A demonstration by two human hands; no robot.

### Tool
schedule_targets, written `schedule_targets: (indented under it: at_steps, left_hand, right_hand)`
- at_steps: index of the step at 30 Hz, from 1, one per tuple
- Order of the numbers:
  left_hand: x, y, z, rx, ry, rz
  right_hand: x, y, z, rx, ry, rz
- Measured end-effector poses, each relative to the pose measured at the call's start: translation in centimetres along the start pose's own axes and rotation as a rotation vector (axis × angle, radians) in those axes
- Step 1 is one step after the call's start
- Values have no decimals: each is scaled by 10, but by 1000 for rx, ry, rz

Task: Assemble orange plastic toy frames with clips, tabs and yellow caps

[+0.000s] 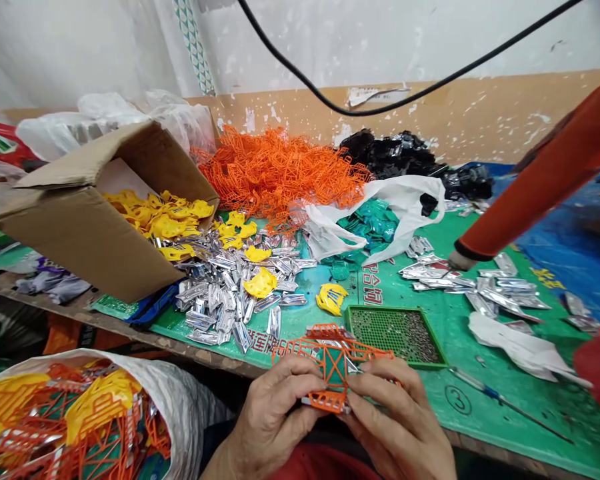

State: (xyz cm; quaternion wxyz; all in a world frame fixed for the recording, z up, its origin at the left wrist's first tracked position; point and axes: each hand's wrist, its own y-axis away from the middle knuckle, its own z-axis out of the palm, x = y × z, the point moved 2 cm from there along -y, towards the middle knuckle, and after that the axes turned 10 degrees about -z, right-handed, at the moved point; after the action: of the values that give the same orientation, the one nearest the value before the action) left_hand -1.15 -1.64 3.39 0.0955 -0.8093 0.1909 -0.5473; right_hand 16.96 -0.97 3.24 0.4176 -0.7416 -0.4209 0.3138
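Observation:
My left hand (275,413) and my right hand (395,420) grip an orange plastic lattice frame (335,363) from both sides, just above the table's front edge. A green part and silver pieces show inside the frame, partly hidden by my fingers. Nearest my hands lies a green perforated tray (395,335) holding tiny grey bits. Beyond it are a heap of silver metallic pieces (225,300) and loose yellow plastic pieces (260,283). A small screwdriver (500,398) lies to the right of my right hand.
A tipped cardboard box (95,227) holds yellow pieces, and a white sack (175,407) of assembled parts sits lower left. Orange lattices (280,173), black pieces (405,153) and a white bag (375,213) with teal pieces lie behind. A co-worker's orange sleeve (545,167) reaches in from the right.

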Motion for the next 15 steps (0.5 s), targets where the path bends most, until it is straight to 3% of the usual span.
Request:
schedule_targets:
  at_steps: [10,15]
  left_hand:
    - [-5,2,-2,-44,-144,92]
    - [-4,6,5,52,-244,178]
  right_hand:
    - [2,3,6,-30,-68,35]
    - [3,13,9,-37,-55,25]
